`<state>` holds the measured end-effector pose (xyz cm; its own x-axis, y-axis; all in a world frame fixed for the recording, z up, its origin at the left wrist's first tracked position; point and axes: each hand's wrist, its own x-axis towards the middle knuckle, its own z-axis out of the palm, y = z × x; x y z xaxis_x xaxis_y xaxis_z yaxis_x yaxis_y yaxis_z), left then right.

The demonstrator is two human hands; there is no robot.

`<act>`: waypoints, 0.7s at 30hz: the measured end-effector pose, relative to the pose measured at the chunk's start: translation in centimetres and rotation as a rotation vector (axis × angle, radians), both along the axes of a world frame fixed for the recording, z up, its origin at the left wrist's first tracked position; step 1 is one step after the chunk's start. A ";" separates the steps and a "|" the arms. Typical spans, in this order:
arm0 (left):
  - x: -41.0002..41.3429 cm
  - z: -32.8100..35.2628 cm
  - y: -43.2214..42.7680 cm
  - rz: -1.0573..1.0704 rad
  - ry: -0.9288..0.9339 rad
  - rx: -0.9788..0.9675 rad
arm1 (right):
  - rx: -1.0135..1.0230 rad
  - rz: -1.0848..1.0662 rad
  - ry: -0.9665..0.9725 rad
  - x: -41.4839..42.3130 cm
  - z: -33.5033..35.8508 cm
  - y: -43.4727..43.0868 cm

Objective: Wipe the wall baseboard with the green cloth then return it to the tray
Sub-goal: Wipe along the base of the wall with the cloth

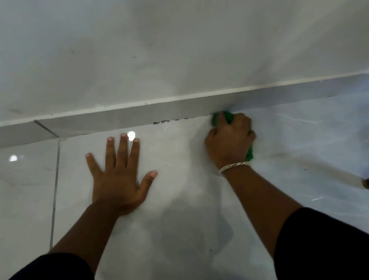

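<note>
While bunched, green cloth point(228, 116) meets smooth grey baseboard point(128, 117).

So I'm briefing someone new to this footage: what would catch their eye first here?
Likely the green cloth, bunched in the right hand and pressed against the grey baseboard where it meets the floor. Next, the left hand spread flat on the glossy tile, and dark marks along the baseboard's foot, left of the cloth.

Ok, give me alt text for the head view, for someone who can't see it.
The right hand presses a bunched green cloth against the bottom of the grey baseboard, beside dark marks along the floor joint. The left hand lies flat, fingers spread, on the glossy white floor tiles. No tray is in view.
</note>
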<state>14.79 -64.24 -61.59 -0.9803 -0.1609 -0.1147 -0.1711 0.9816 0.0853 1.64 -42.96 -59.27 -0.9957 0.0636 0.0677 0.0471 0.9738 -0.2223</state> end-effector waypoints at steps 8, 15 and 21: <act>0.4 0.1 -1.1 0.006 0.009 0.023 | 0.046 0.349 0.053 -0.1 0.4 0.4; 1.1 0.7 -1.8 -0.008 -0.003 0.006 | -0.022 -0.090 -0.026 -0.4 -0.7 0.2; 1.0 0.4 -2.2 -0.022 -0.028 -0.026 | -0.104 0.204 0.008 6.1 -0.5 -13.4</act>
<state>15.83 -66.44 -61.20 -0.9800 -0.1425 -0.1385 -0.1513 0.9870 0.0550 7.79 -56.34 -59.75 -0.9881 -0.1315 0.0796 -0.1503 0.9350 -0.3213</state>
